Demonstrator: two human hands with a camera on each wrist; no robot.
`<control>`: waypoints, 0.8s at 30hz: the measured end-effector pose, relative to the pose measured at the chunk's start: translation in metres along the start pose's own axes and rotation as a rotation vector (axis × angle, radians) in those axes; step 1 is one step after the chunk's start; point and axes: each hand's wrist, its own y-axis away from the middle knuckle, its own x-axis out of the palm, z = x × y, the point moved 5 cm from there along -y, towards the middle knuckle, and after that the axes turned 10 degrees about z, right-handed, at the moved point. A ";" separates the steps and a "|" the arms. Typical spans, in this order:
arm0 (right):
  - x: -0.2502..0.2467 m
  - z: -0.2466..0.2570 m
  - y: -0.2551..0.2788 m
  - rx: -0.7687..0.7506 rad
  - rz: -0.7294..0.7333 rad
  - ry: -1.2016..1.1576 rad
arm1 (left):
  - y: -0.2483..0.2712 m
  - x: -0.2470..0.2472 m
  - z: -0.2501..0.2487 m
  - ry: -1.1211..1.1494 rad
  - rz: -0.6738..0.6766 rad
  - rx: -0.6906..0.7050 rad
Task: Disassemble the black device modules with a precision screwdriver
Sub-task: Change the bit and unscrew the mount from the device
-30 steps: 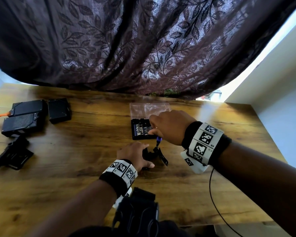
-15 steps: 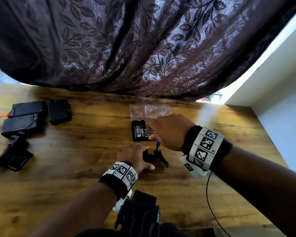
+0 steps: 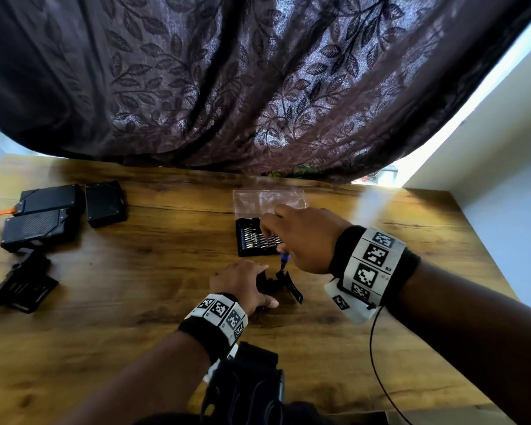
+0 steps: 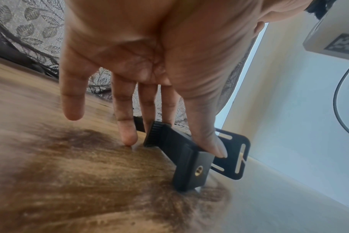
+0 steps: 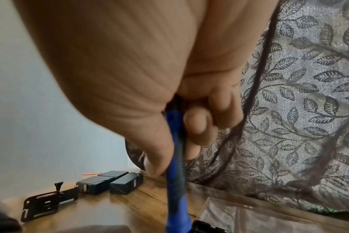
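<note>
The left hand (image 3: 242, 282) pinches the small black module (image 4: 181, 151) by its stiff, likely light sides, while the right hand (image 3: 304, 237) grips the slim blue screwdriver (image 5: 174, 165).

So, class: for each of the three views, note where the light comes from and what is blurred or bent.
Head view: daylight glares from the window gap at right beside the curtain, and the table edges bow. Left wrist view: the near wood smears, while the black bracket is sharp. Right wrist view: the blue screwdriver and the right hand are soft.
</note>
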 end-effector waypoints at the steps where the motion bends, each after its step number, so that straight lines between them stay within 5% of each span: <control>1: -0.001 -0.001 0.001 0.016 -0.014 0.017 | 0.000 0.000 0.000 0.005 0.000 -0.001; 24: 0.001 0.006 0.005 0.010 0.016 0.023 | 0.001 -0.001 -0.002 -0.013 0.016 -0.019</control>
